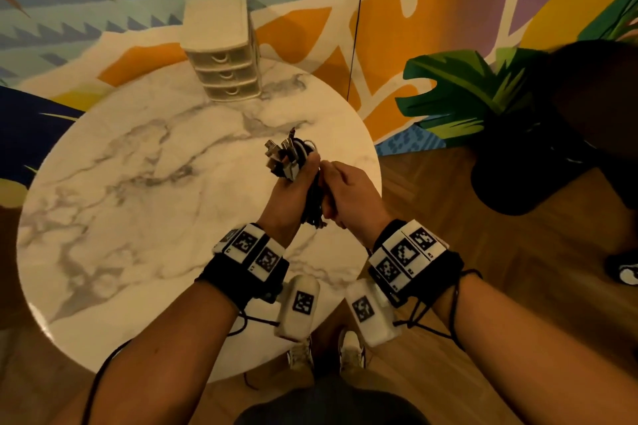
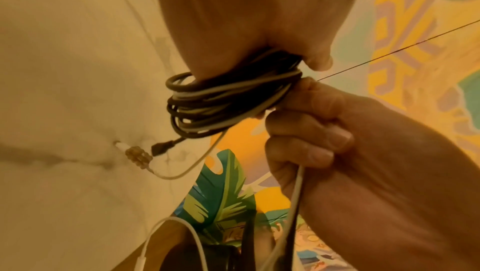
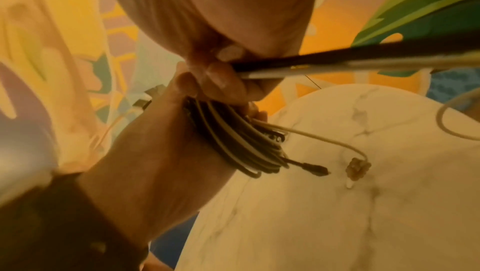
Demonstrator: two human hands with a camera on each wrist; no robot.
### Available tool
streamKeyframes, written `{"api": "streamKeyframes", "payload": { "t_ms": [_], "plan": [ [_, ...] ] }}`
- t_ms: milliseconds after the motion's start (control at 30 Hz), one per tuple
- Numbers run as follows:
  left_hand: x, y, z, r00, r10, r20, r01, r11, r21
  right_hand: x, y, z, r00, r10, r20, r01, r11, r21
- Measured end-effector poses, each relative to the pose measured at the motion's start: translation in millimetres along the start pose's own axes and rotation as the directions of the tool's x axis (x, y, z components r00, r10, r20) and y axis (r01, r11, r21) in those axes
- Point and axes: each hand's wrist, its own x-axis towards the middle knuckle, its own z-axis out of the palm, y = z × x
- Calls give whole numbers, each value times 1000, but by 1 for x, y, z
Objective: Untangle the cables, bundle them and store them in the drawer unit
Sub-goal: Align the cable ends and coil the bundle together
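As fingers [image 2: 309,111] curl, cables [image 2: 221,101] within (coiled)

You've got a round marble worktop [image 1: 138,217] on a wooden floor [image 1: 518,235], a loud painted mural [image 1: 414,10] behind, and a dark potted plant [image 1: 511,162] off right.

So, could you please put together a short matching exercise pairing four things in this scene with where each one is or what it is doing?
Things
1. drawer unit
2. cable bundle
3. left hand
4. right hand

States
A. grips the coiled loops
B. held above the table
C. far edge of the table, drawers shut
D. holds the cables' loose ends

Pairs: 1-C, 2-B, 3-A, 4-D
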Motion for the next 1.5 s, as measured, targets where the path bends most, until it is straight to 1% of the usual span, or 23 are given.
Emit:
{"api": "streamKeyframes", "payload": {
  "t_ms": [67,133,200,233,267,333,400,500,600,733,800,833,900,967,1033,1100,1167,1233,1300,1367,1400,1467,1500],
  "plan": [
    [1,2,-3,1000,-2,-9,2,1000,28,-4,1,4,998,-62,13,63,994,-92],
    [5,8,-6,998,-18,-53,20,999,26,-15,0,12,993,-76,85,82,994,-75],
    [9,17,-8,997,-10,-76,9,1000,-9,-29,3,23,980,-28,199,-9,983,183],
    [10,21,-8,998,-4,-59,2,999,-35,-34,6,27,971,-5,238,-75,942,327],
    [10,25,-8,1000,2,-26,-4,997,-81,-35,11,30,968,18,252,-122,906,405],
    [6,31,-7,998,-6,61,19,978,-208,-32,25,34,969,49,244,-146,905,399],
    [1,34,-7,989,-33,144,74,955,-288,-27,37,35,963,84,256,-171,926,337],
    [-5,39,-9,960,-32,278,116,949,-293,-17,52,38,948,178,263,-240,944,228],
    [-13,47,-13,892,0,453,143,949,-281,-10,65,36,929,268,254,-315,934,166],
    [-18,59,-22,777,2,630,144,973,-182,3,77,18,970,150,193,-149,989,-17],
    [-19,60,-28,757,-43,652,129,988,-85,15,70,3,974,207,95,-188,966,-175],
    [-20,60,-31,755,-69,652,125,991,-40,21,68,-4,980,181,81,-157,957,-242],
    [-22,57,-38,762,-122,636,132,991,31,29,65,-21,992,92,83,-67,962,-266],
    [-22,56,-45,778,-160,607,130,987,94,36,70,-38,985,101,143,-51,947,-318],
    [-21,54,-51,792,-181,584,111,982,154,41,68,-51,981,130,143,-43,868,-495],
    [-22,52,-53,804,-199,560,87,972,220,49,62,-58,974,148,174,-13,797,-604],
    [-23,50,-50,825,-232,516,47,937,346,52,48,-61,964,189,190,-3,718,-696],
    [-23,47,-44,857,-243,454,-12,872,489,54,32,-60,948,251,197,-34,691,-722],
    [-22,41,-42,885,-215,413,-68,818,571,49,15,-56,913,321,252,-107,785,-611],
    [-20,35,-40,914,-137,382,-123,803,583,44,6,-48,867,393,308,-300,903,-308],
    [-18,32,-40,935,-89,344,-134,807,575,39,2,-43,861,402,311,-388,915,-107],
    [-16,29,-36,969,10,245,-145,829,540,31,-2,-29,894,369,253,-424,878,221],
    [-15,28,-32,978,54,201,-152,844,514,27,-2,-21,922,333,200,-381,877,294]
  ]
}}
